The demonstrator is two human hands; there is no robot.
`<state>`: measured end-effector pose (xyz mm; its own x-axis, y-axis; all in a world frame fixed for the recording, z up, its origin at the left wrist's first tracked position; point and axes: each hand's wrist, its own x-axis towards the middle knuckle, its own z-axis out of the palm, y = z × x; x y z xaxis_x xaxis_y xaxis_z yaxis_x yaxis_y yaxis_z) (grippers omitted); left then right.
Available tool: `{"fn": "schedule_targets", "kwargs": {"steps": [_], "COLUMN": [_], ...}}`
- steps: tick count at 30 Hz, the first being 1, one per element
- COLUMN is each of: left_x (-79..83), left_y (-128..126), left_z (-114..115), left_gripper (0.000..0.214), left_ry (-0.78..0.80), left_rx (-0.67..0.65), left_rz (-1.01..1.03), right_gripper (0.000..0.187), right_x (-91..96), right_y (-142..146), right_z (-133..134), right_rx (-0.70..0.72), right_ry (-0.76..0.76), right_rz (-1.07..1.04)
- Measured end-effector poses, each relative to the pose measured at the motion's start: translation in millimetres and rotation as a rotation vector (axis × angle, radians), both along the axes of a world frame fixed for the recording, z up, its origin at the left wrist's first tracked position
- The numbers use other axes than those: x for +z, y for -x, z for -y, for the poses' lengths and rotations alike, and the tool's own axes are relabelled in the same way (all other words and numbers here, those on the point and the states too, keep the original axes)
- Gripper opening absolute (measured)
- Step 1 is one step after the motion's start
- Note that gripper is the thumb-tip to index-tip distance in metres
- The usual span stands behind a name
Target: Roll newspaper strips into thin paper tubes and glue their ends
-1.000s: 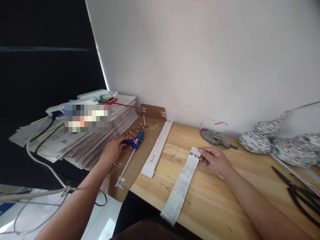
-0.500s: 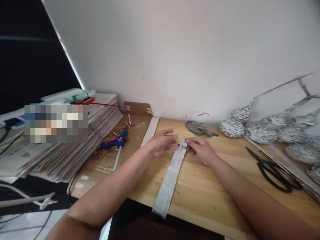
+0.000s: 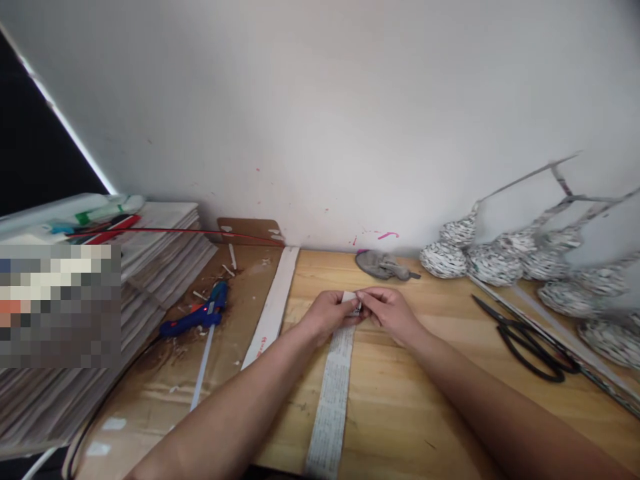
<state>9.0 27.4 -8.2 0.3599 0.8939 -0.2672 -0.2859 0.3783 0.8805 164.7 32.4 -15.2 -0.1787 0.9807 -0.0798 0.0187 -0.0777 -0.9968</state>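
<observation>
A long folded strip of newspaper (image 3: 331, 397) lies on the wooden table (image 3: 430, 373), running from the near edge toward the wall. My left hand (image 3: 327, 313) and my right hand (image 3: 387, 310) meet at its far end, both with fingers pinched on the strip's tip. A blue glue gun (image 3: 193, 319) with a white glue stick (image 3: 201, 367) lies on a sheet of brown cardboard (image 3: 150, 393) to the left, apart from both hands.
A stack of newspapers (image 3: 150, 267) rises at the left with pens on top. A white strip (image 3: 273, 307) lies beside the cardboard. A grey rag (image 3: 383, 265) sits by the wall. Black scissors (image 3: 530, 337) and rolled newspaper balls (image 3: 480, 257) lie at the right.
My left hand let go of the glue gun and came over to the strip's far end, joining my right hand there. The view swung to the right.
</observation>
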Motion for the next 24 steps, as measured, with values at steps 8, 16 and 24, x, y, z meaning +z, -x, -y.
{"fn": "schedule_targets", "kwargs": {"steps": [8, 16, 24], "left_x": [5.1, 9.8, 6.6], "left_y": [1.3, 3.9, -0.2], "left_z": [-0.8, 0.5, 2.8], "left_gripper": [0.035, 0.037, 0.036], "left_ry": [-0.012, -0.05, -0.05], "left_rx": [0.03, -0.004, 0.026], "left_rz": [-0.143, -0.164, -0.17], "right_gripper": [0.043, 0.049, 0.037], "right_x": [4.7, 12.2, 6.7], "right_y": [-1.8, -1.6, -1.1], "right_z": [1.0, 3.7, 3.0], "right_rx": [-0.047, 0.015, 0.054], "right_ry": [0.031, 0.075, 0.021], "right_rz": [-0.134, -0.105, -0.063]}}
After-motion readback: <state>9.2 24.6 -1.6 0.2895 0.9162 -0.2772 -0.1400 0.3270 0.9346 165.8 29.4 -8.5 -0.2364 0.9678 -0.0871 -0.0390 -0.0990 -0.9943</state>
